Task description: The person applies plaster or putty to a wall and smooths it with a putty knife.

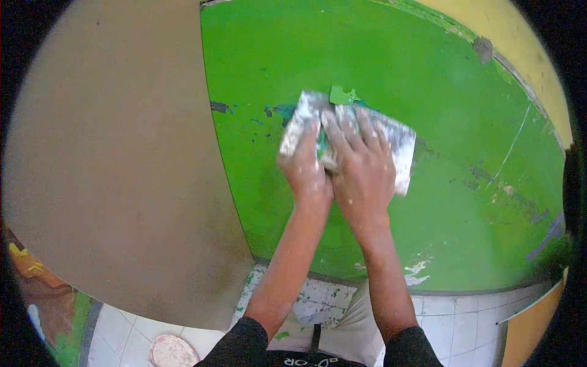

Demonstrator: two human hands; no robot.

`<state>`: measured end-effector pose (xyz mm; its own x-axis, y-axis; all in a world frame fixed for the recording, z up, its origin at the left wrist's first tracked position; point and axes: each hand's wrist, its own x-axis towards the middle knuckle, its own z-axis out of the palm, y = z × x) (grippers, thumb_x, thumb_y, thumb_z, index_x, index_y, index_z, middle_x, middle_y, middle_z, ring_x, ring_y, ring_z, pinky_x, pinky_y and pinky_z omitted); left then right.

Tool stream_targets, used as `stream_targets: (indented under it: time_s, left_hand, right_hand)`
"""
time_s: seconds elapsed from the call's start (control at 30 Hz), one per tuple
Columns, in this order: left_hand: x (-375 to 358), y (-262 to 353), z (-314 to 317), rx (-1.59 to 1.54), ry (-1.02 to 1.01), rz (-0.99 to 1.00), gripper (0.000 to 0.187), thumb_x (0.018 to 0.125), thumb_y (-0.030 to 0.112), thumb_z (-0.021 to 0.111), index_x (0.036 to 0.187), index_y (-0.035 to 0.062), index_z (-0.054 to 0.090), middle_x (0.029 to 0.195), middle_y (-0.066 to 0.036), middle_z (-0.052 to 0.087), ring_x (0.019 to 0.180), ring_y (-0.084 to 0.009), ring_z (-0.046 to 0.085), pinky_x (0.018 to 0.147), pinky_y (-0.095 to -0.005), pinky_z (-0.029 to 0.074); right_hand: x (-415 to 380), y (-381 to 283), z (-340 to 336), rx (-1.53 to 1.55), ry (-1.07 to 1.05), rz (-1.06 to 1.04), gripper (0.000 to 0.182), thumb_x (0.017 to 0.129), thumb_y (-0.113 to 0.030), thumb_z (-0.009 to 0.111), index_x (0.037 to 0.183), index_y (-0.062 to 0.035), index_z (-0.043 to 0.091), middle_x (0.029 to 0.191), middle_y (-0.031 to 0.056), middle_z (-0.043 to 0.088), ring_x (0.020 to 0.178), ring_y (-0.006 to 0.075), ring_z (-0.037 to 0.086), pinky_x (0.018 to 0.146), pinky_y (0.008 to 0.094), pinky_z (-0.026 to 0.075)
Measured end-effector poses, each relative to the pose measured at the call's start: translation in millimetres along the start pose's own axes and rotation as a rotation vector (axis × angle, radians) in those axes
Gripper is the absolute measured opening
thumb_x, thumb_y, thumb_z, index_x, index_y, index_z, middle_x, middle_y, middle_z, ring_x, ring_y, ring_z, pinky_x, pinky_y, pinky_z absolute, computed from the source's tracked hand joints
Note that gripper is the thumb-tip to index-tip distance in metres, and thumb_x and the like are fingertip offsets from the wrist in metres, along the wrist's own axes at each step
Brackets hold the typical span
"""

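My left hand (pixel 307 168) grips a flat metal scraper (pixel 296 129) smeared with white, its fingers mostly hidden behind it. Close beside it, my right hand (pixel 365 165) has its fingers laid over a second white-smeared flat scraper (pixel 404 151). Both are pressed against a green painted wall (pixel 440 85), and the wrists nearly touch. Just above the blades, a loose flake of green paint (pixel 343 95) stands off the surface. Dark bare patches (pixel 284 111) show where paint has come away near the left blade.
At the left is a plain brown panel (pixel 128 147). Below lies a white tiled floor (pixel 452 318) with green paint chips. A round, whitish-pink container (pixel 173 351) rests on the floor at lower left. An orange-brown board edge (pixel 535 321) stands at lower right.
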<state>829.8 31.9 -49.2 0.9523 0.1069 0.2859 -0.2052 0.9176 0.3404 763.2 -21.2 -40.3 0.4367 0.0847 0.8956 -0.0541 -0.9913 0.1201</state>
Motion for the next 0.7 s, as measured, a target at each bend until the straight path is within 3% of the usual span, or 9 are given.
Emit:
stream_targets:
  time_s: [0.1, 0.2, 0.23, 0.37, 0.47, 0.57, 0.63, 0.7]
  left_hand:
    - [38, 12, 22, -0.151, -0.159, 0.013, 0.023, 0.085, 0.003, 0.069, 0.107, -0.0053, 0.066, 0.103, -0.011, 0.069, 0.084, -0.0206, 0.068, 0.074, -0.0338, 0.056]
    - [39, 19, 31, -0.12, -0.132, 0.02, 0.023, 0.085, 0.003, 0.069, 0.106, -0.0049, 0.066, 0.102, -0.011, 0.069, 0.084, -0.0202, 0.067, 0.073, -0.0337, 0.056]
    - [23, 21, 27, -0.037, -0.076, 0.003, 0.023, 0.086, 0.005, 0.069, 0.107, -0.0039, 0.067, 0.103, -0.01, 0.069, 0.086, -0.0193, 0.067, 0.075, -0.0336, 0.056]
    - [-31, -21, -48, 0.092, 0.084, -0.088, 0.025, 0.088, 0.003, 0.07, 0.112, -0.0023, 0.067, 0.106, -0.008, 0.069, 0.09, -0.0164, 0.066, 0.077, -0.0322, 0.054]
    - [-71, -42, -106, 0.184, 0.166, -0.162, 0.025, 0.088, 0.002, 0.071, 0.112, -0.0024, 0.067, 0.107, -0.006, 0.069, 0.09, -0.0145, 0.064, 0.078, -0.0315, 0.053]
    - [-104, -41, -138, 0.4, 0.225, -0.211, 0.025, 0.09, 0.008, 0.071, 0.112, -0.0021, 0.066, 0.105, -0.006, 0.069, 0.089, -0.0135, 0.064, 0.078, -0.0314, 0.053]
    - [-120, -34, -158, 0.559, 0.226, -0.251, 0.027, 0.091, 0.013, 0.071, 0.113, -0.0022, 0.066, 0.102, -0.005, 0.069, 0.088, -0.013, 0.064, 0.078, -0.0315, 0.052]
    - [-129, -30, -183, 0.953, -0.159, -0.412, 0.052, 0.092, 0.028, 0.07, 0.13, -0.0045, 0.055, 0.12, -0.015, 0.065, 0.109, -0.0218, 0.062, 0.092, -0.0374, 0.05]
  right_hand:
    - [47, -3, -1, -0.072, 0.145, -0.097, 0.047, 0.083, -0.019, 0.067, 0.13, -0.0133, 0.063, 0.124, 0.0129, 0.066, 0.125, 0.0333, 0.056, 0.111, 0.0478, 0.038]
    - [53, -3, -9, -0.049, 0.085, -0.053, 0.048, 0.083, -0.018, 0.067, 0.13, -0.0124, 0.062, 0.116, 0.0149, 0.069, 0.119, 0.0342, 0.059, 0.11, 0.0475, 0.039]
    - [41, -7, -19, 0.026, -0.096, 0.045, 0.053, 0.082, -0.023, 0.069, 0.133, -0.0129, 0.06, 0.111, 0.0157, 0.07, 0.116, 0.0352, 0.061, 0.111, 0.048, 0.038]
    - [-50, -1, 3, 0.019, -0.123, 0.043, 0.071, 0.077, -0.033, 0.074, 0.143, -0.0168, 0.052, 0.106, 0.0177, 0.07, 0.121, 0.0363, 0.058, 0.116, 0.0492, 0.033]
    - [-114, -3, 19, 0.099, -0.181, 0.09, 0.071, 0.075, -0.035, 0.075, 0.141, -0.0178, 0.055, 0.104, 0.0186, 0.07, 0.125, 0.0368, 0.056, 0.117, 0.0493, 0.032]
    - [-171, -10, 27, 0.129, -0.274, 0.149, 0.064, 0.075, -0.03, 0.076, 0.135, -0.0165, 0.06, 0.103, 0.0177, 0.071, 0.123, 0.0371, 0.056, 0.111, 0.0486, 0.038]
    - [-202, -16, 34, 0.346, -0.505, 0.443, 0.056, 0.067, -0.008, 0.072, 0.123, -0.0102, 0.067, 0.102, 0.0216, 0.069, 0.093, 0.0404, 0.065, 0.089, 0.0465, 0.052]
    - [-237, -10, 35, 0.478, -0.587, 0.565, 0.047, 0.068, -0.004, 0.067, 0.114, -0.0047, 0.068, 0.097, 0.0198, 0.069, 0.086, 0.0366, 0.067, 0.074, 0.046, 0.054]
